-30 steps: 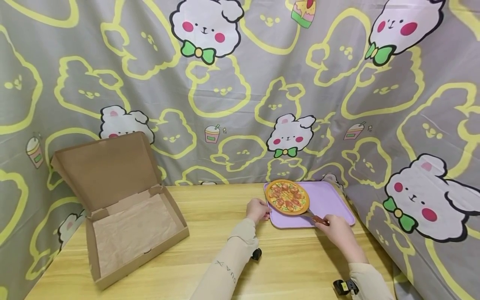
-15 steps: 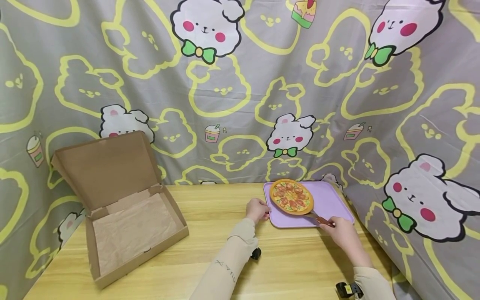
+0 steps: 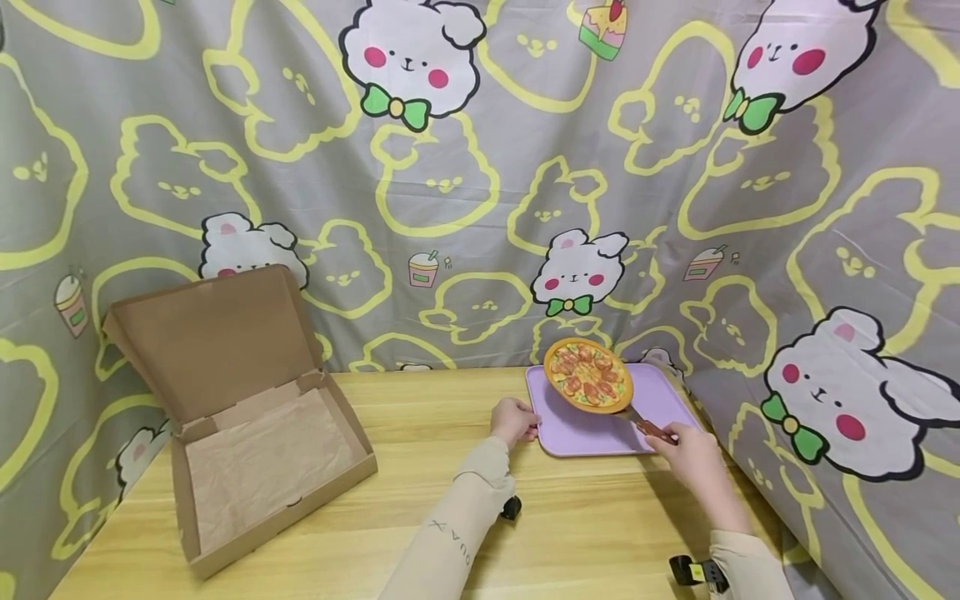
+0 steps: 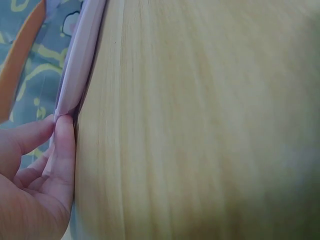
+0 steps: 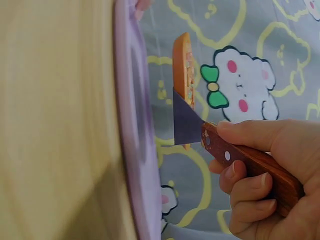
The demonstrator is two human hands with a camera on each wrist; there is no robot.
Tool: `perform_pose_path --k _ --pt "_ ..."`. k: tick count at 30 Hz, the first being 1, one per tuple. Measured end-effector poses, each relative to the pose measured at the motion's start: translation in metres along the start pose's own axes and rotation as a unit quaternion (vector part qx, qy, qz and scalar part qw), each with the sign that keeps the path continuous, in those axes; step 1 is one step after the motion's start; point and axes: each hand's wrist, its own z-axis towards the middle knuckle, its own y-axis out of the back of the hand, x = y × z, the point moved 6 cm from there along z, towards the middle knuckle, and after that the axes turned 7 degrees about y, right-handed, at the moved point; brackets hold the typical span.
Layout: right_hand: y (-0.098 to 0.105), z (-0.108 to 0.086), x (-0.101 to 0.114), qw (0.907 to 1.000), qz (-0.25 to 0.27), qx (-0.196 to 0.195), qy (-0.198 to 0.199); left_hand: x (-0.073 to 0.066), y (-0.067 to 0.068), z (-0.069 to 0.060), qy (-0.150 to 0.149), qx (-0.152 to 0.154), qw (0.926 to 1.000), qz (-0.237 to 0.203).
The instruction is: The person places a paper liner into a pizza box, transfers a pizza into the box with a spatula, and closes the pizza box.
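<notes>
A round toy-like pizza [image 3: 588, 376] with an orange rim rests on the metal blade of a spatula [image 5: 187, 122], lifted clear of the purple tray [image 3: 555, 433]. My right hand [image 3: 692, 454] grips the spatula's brown wooden handle [image 5: 252, 162], fingers curled round it in the right wrist view. At the tray's left edge, my left hand [image 3: 513, 421] pinches the rim between thumb and fingers, as the left wrist view shows closely [image 4: 42, 172]. In that view only an orange strip of the pizza [image 4: 20, 60] shows.
An open cardboard box [image 3: 273, 458] stands on the left of the wooden table [image 3: 442, 500], its lid [image 3: 225, 342] raised and brown paper [image 3: 270, 450] lining its bottom. A patterned curtain [image 3: 457, 192] hangs close behind the table and along its right side.
The pizza has shifted slightly right on the spatula's path and then risen off the tray, with my right hand drawn a little to the right. My left hand has stayed at the tray's edge.
</notes>
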Motion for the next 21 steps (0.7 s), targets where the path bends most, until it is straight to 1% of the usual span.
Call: perform_pose_path --k 4,7,11,14,17,21 --pt "0.007 0.001 0.005 1.0000 -0.002 0.001 -0.006 0.002 0.000 0.000 -0.001 0.004 1.0000 -0.007" --pt "0.012 0.003 0.009 1.0000 -0.002 -0.001 -0.004 0.004 0.000 0.000 -0.008 0.019 0.9996 -0.020" --pt "0.018 0.005 0.014 1.0000 -0.005 -0.007 0.002 0.006 0.001 -0.001 -0.017 0.062 0.9964 -0.056" --pt "0.021 0.006 0.016 1.0000 -0.007 -0.004 0.003 0.008 0.002 0.001 -0.020 0.101 0.9917 -0.077" --pt "0.023 0.008 0.016 1.0000 -0.007 0.004 0.002 0.008 0.007 0.000 -0.024 0.122 0.9897 -0.072" --pt "0.028 0.011 0.016 0.9999 -0.009 0.010 0.000 0.005 0.021 -0.008 -0.026 0.122 0.9906 -0.056"
